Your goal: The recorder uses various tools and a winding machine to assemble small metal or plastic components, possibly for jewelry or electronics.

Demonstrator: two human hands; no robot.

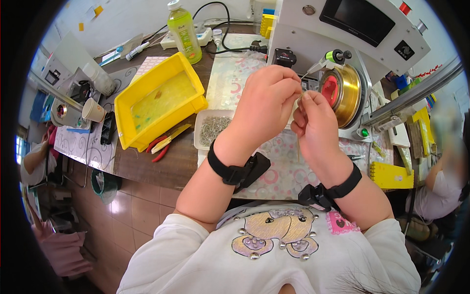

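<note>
My left hand [267, 105] and my right hand [316, 122] meet fingertip to fingertip in front of the machine. Both are closed in a pinch on a thin strand [298, 151], which hangs below them over the table; its upper part is hidden by my fingers. Just right of my fingertips sits a spool of gold-coloured wire [348, 93] with a red core. A thin nozzle with a green-and-black knob [338, 56] points down toward my fingers. Left of my left wrist, a white square dish [200, 132] holds many small silvery metal pieces.
A white machine [303, 36] with a dark screen stands behind my hands. To the left lie a yellow tray [128, 128] and red-handled pliers [160, 153]. A bottle of yellow-green drink [184, 34] stands behind. Other people sit at both sides; a yellow slotted block [390, 175] lies right.
</note>
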